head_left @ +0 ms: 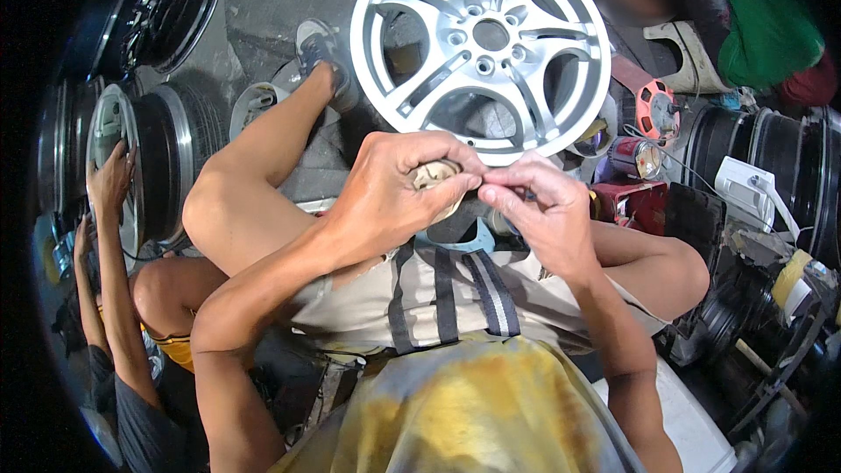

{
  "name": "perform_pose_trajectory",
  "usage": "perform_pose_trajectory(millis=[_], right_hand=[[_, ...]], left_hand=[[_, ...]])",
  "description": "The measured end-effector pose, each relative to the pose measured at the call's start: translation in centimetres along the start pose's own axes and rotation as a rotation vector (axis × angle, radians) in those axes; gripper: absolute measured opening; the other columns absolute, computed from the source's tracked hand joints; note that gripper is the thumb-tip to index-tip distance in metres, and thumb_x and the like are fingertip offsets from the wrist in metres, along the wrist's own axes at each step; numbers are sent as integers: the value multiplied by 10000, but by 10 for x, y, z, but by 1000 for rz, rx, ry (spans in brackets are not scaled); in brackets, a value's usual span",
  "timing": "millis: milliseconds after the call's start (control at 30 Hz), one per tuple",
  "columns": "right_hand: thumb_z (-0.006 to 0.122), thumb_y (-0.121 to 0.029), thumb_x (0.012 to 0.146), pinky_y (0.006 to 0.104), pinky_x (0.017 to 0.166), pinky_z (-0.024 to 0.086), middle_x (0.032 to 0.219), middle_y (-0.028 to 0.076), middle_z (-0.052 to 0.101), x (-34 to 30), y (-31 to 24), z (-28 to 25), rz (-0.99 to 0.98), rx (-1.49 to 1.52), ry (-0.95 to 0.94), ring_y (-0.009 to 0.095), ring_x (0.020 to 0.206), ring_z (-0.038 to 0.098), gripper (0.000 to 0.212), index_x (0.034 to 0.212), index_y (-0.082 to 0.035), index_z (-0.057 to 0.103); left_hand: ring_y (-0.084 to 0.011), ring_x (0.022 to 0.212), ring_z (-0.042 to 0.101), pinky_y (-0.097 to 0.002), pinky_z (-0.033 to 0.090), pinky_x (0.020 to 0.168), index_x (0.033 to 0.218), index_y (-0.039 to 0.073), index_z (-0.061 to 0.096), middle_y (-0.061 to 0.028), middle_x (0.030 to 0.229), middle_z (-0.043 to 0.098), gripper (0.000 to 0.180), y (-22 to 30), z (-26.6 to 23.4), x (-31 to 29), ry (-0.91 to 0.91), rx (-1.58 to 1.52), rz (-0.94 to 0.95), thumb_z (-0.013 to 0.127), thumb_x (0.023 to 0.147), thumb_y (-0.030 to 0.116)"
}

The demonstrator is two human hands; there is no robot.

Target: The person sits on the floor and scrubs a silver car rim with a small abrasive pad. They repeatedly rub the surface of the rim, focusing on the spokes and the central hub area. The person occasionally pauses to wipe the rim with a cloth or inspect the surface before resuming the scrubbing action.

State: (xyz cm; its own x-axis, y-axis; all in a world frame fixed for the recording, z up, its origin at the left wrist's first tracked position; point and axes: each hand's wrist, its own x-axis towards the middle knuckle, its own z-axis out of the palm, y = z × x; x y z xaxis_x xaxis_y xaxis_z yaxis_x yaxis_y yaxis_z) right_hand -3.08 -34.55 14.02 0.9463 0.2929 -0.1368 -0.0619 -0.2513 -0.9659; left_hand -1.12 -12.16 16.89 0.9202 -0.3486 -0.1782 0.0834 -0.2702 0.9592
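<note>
In front of my lap, my left hand [394, 180] is curled closed around a beige crumpled bundle [435, 177], partly hidden by my fingers. My right hand [545, 203] meets it at the fingertips, thumb and forefinger pinched together. Whatever sits in that pinch is too small to make out. Just beyond both hands is a silver alloy wheel rim [480, 39], its spoked face turned up and its near edge close to my knuckles.
At the left, another person's hand [111, 177] touches a wheel [116, 166] among stacked rims. To the right are an orange reel [657, 110], an open paint can [635, 158], a white plastic container [745, 193] and dark rims [745, 142]. Someone in green [771, 22] is at far right.
</note>
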Motion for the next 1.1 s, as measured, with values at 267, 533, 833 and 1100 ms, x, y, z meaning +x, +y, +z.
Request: perform_pose_trajectory(millis=[267,533,833,1100], right_hand=[[797,4,869,241,663,459,867,41,674,-18,-9,24,73,61,-261,83,753,594,120,989,0,787],[737,-55,869,403,661,477,794,166,602,51,69,45,-68,-403,-29,317,706,607,151,1006,-1,765],[728,-38,887,397,695,479,791,148,591,86,110,78,-234,-479,-21,290,743,604,142,1017,-3,771],[701,-41,908,424,712,475,818,172,578,92,111,84,-222,-480,-47,320,761,598,163,1049,-5,774]], left_hand=[[-218,824,741,-331,561,758,952,9,764,-112,910,765,86,-11,-25,-44,-132,65,-35,747,882,56],[-356,897,716,-428,559,834,989,-37,711,-198,936,729,145,-45,-48,-45,-93,376,-116,687,876,50],[-430,905,673,-482,544,823,985,-42,687,-230,932,695,144,-49,-40,-44,-169,405,-178,657,854,11],[-465,905,649,-514,531,804,932,-65,664,-258,927,667,111,-44,-37,-37,-158,381,-151,611,844,-21]])
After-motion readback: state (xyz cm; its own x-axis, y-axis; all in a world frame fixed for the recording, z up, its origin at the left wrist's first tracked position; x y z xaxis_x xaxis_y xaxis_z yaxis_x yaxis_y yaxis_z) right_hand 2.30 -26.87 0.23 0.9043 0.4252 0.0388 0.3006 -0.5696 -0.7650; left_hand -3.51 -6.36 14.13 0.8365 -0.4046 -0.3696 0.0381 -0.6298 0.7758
